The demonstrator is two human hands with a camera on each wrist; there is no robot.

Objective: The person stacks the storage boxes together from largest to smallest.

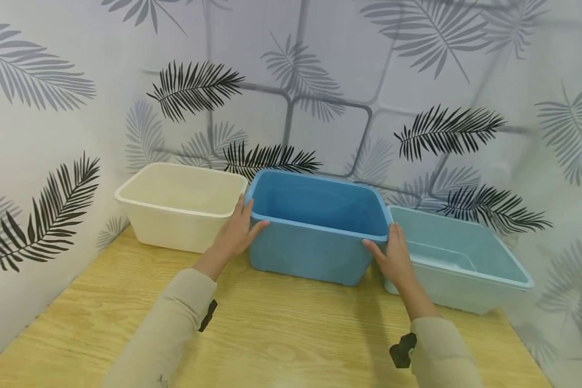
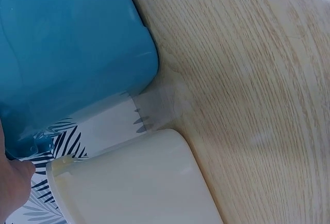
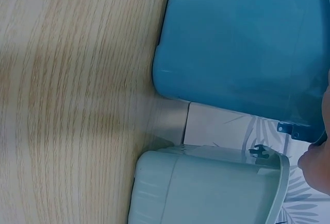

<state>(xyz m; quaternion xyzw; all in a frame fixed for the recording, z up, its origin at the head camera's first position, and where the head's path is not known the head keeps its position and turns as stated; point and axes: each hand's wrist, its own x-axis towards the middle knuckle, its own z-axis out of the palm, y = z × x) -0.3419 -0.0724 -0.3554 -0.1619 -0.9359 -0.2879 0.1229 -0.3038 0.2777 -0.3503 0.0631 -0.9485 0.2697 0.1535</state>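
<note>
A deep blue plastic bin (image 1: 310, 248) stands between two other bins, its open top facing up. My left hand (image 1: 234, 231) grips its left front corner, thumb over the front rim and fingers along the side. On the opposite corner my right hand (image 1: 394, 256) holds the rim in the same way. Close beside the left hand is a cream bin (image 1: 174, 226). A pale blue-green bin (image 1: 461, 283) sits just right of the right hand. In both wrist views the blue bin's lower wall shows, while most of each hand falls outside the picture.
All three bins stand in a row along the back of a wood-grain table (image 1: 281, 334). Behind them hangs a pale wall covering (image 1: 330, 70) with leaf patterns. Narrow gaps separate the blue bin's lower walls from its neighbours.
</note>
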